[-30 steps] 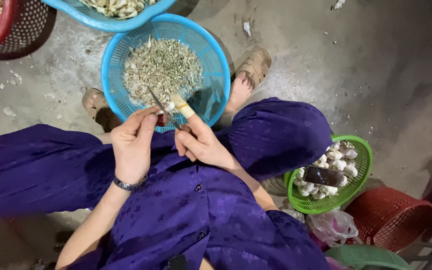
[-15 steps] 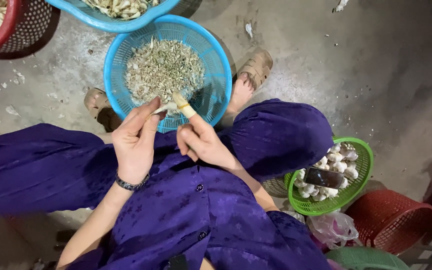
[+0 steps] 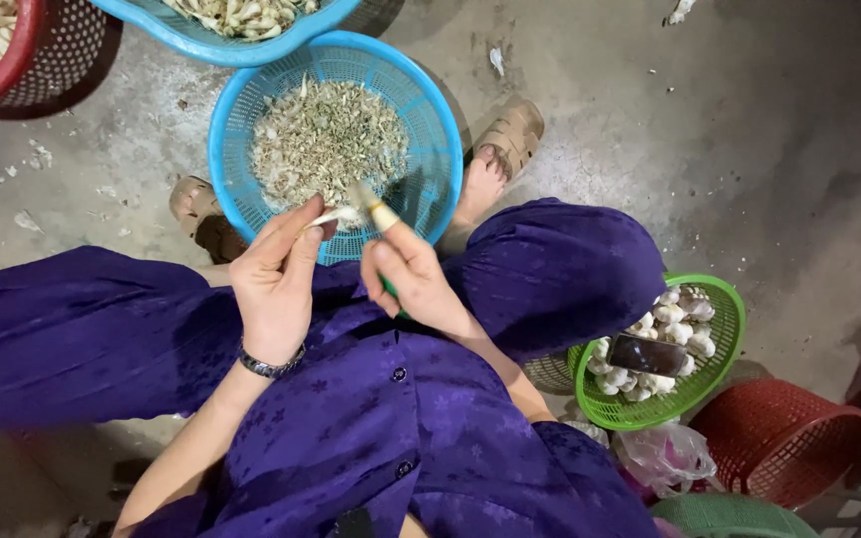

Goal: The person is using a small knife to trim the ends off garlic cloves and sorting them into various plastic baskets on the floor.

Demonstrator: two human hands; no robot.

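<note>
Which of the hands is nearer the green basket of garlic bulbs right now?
Right. The right hand, holding a small knife, is on the side of the green basket; the left hand is farther off, over the blue basket rim.

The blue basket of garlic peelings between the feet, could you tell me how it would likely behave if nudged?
The blue basket probably slides easily: its mesh walls look like thin plastic, and the dry peelings filling it seem very light. Being wide and low, it looks unlikely to tip, though loose skins might scatter.

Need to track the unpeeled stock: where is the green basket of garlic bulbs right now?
In the head view, the green basket sits on the floor at the person's right side, beside their purple-clad knee, with a red basket just behind it.
</note>
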